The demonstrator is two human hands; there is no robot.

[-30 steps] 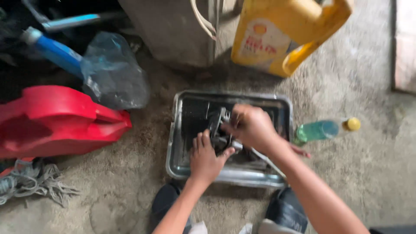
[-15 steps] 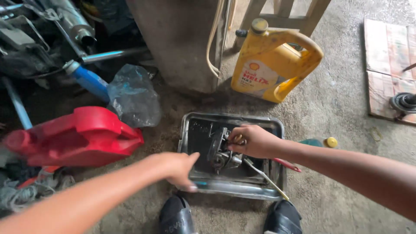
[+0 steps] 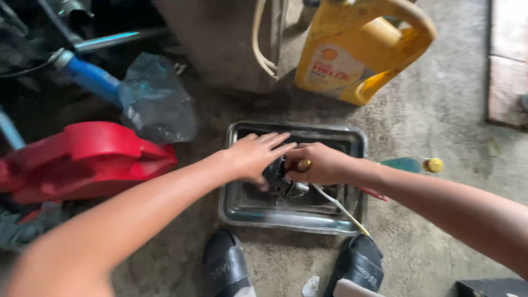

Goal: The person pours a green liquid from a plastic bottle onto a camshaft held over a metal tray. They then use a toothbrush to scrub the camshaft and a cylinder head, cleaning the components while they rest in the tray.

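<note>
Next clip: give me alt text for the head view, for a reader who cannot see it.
Both hands meet over a metal tray on a concrete floor: the right hand grips a dark metal part, the left hand rests on it with fingers spread. A yellow jug stands behind, a red container lies left.

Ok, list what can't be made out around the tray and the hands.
Head view only:
- Metal part: mostly hidden by the left hand and right hand; kind unclear.
- Tray contents: dark, blurred.
- Green bottle: partly behind the right forearm.
- Yellow jug: top cut off by the frame edge.
</note>
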